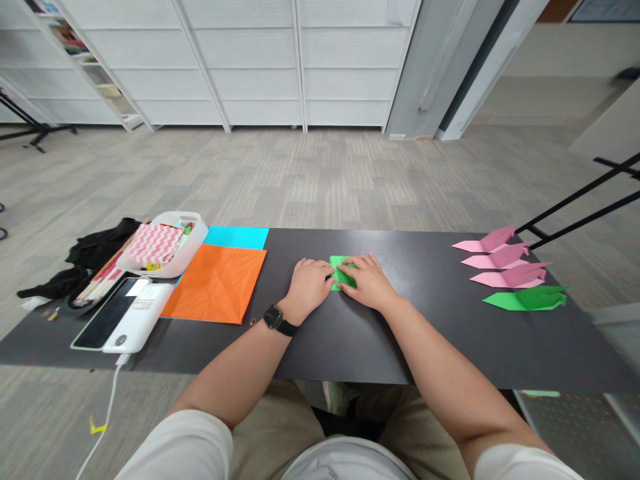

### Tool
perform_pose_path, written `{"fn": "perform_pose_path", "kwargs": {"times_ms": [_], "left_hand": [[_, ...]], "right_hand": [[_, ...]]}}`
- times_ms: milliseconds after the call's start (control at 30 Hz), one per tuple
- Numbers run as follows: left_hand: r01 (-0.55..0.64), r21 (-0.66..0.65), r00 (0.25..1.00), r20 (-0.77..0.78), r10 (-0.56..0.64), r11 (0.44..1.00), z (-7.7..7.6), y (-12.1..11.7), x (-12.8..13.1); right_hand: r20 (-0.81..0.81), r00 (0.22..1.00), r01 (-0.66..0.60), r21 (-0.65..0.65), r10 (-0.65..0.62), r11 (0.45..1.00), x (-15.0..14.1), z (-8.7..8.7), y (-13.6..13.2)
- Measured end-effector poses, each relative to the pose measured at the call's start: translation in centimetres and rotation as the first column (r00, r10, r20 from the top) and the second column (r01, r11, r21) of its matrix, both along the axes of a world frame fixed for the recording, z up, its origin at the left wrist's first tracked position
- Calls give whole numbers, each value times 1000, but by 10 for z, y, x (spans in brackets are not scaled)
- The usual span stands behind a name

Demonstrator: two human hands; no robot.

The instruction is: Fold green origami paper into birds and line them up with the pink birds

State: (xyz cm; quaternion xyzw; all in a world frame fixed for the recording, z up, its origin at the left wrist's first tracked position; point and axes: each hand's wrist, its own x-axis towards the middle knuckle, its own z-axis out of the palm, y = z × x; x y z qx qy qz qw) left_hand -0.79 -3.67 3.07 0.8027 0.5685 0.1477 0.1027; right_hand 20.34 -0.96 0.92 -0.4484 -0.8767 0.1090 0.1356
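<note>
A small square of folded green origami paper lies on the dark table in front of me, partly covered by my fingers. My left hand, with a black watch on its wrist, holds the paper's left edge, fingers closed and thumb at the paper. From the right, my right hand holds it down, thumb and forefinger lying on its surface. Some of the right fingertips go over the far edge. How the layers are folded underneath is hidden.
Three pink paper birds and a green paper bird line the table's right end. Left are orange paper, blue paper, a white basket, a phone, a cabled white power bank and black cloth.
</note>
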Motion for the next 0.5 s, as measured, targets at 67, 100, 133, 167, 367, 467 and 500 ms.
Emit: {"fn": "perform_pose_path", "kwargs": {"times_ms": [67, 100, 133, 167, 367, 467, 500], "left_hand": [[-1, -3, 1000, -7, 1, 1000, 0, 0, 0], [-2, -1, 1000, -10, 2, 1000, 0, 0, 0], [-3, 0, 1000, -13, 3, 1000, 0, 0, 0], [-3, 1, 1000, -15, 3, 1000, 0, 0, 0], [19, 15, 1000, -18, -19, 1000, -5, -1, -2], [27, 23, 1000, 3, -27, 999, -8, 0, -3], [33, 21, 999, 14, -33, 999, -9, 1, -3]], "right_hand": [[2, 1000, -4, -3, 4, 1000, 0, 0, 0], [2, 1000, -7, -3, 7, 1000, 1, 0, 1], [1, 1000, -10, -3, 10, 1000, 1, -1, 1], [0, 1000, -12, -3, 12, 1000, 1, -1, 1], [9, 999, -30, -9, 30, 999, 1, -1, 2], [9, 999, -35, -22, 35, 999, 1, 0, 1], [9, 999, -36, -25, 36, 999, 1, 1, 1]]}}
